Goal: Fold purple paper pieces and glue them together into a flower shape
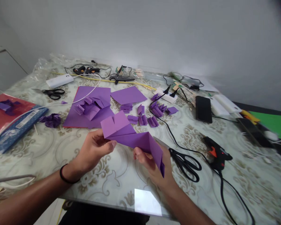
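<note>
A folded piece of purple paper (138, 140) is held up between my two hands, above the front part of the table. My left hand (95, 148) pinches its left end, thumb in front, where a flat creased flap stands up. At the right end, my right hand (154, 162) grips the paper from below and behind, and part of that hand is hidden by it. Beyond the paper lie several small folded purple pieces (142, 120) and a purple sheet (128, 95). More folded purple paper (92, 107) rests on a purple stack with a red edge.
Black-handled scissors (187, 164) and a glue gun (216, 153) with its cable lie right of my right hand. A black phone (203, 109) and a white power strip (166, 95) are farther back. Crumpled purple paper (51, 120) and a blue packet (21, 128) lie left.
</note>
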Tool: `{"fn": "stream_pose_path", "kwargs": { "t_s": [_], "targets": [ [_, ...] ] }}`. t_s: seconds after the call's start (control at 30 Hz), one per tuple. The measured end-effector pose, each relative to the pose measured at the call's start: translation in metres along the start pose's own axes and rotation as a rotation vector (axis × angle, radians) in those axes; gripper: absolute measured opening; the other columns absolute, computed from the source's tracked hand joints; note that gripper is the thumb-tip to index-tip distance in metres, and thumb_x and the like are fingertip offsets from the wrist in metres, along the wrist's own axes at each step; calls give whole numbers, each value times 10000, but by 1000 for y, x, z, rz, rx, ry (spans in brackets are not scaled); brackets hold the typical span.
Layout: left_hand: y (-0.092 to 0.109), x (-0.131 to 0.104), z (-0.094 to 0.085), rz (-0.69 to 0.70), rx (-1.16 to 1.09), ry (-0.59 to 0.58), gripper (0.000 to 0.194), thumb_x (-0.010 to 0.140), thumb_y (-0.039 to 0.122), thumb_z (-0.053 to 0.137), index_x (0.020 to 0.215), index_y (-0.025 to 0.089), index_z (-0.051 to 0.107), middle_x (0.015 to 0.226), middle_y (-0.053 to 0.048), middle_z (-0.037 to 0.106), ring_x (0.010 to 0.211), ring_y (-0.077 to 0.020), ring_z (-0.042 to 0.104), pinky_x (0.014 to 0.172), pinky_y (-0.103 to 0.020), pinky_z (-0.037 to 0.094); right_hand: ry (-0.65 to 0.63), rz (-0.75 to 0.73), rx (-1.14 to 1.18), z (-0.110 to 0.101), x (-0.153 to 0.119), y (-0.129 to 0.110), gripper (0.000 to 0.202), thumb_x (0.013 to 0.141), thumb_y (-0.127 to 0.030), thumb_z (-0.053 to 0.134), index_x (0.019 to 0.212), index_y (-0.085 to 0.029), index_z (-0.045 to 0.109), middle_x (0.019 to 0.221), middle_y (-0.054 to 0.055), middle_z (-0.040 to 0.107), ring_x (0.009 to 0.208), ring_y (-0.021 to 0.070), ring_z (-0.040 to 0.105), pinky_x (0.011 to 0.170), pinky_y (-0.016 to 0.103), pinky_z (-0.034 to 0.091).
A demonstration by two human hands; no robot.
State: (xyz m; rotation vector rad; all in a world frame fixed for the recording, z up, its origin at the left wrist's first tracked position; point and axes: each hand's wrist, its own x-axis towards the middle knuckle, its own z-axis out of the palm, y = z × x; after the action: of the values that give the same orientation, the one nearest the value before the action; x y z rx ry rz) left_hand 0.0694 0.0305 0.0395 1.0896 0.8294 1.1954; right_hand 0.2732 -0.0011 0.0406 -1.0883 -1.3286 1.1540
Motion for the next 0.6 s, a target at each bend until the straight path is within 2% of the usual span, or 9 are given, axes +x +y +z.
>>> {"fn": "stream_pose_path", "kwargs": {
  "t_s": [0.13, 0.27, 0.43, 0.6],
  "targets": [
    [4, 3, -5, 15, -38, 48, 68, 763, 143, 787, 716, 170, 746, 602, 48, 552, 567, -83, 440, 556, -207, 399, 38, 14, -19, -4, -1, 1, 301, 932, -458, 760, 758, -250, 629, 654, 4, 594, 579, 177, 543, 544, 316, 485],
    [9, 6, -7, -2, -91, 90, 84, 728, 145, 820, 711, 174, 743, 583, 46, 577, 543, -82, 458, 551, -212, 394, 53, -7, -14, -8, 1, 1, 338, 938, -479, 759, 735, -249, 615, 640, -3, 590, 566, 168, 533, 531, 308, 473],
    [12, 6, -8, -37, -70, 95, 100, 701, 146, 834, 682, 176, 740, 567, 38, 598, 535, -86, 479, 544, -213, 390, 61, -26, -20, -8, 3, 0, 310, 926, -423, 763, 724, -246, 608, 633, -15, 582, 557, 155, 529, 518, 288, 450],
    [17, 9, -8, -32, -72, 84, 100, 696, 147, 837, 681, 180, 744, 548, 38, 596, 514, -84, 479, 526, -205, 388, 75, -13, 22, -12, 3, 8, 322, 912, -466, 777, 738, -249, 616, 626, -16, 600, 549, 162, 557, 518, 300, 487]
  ]
}}
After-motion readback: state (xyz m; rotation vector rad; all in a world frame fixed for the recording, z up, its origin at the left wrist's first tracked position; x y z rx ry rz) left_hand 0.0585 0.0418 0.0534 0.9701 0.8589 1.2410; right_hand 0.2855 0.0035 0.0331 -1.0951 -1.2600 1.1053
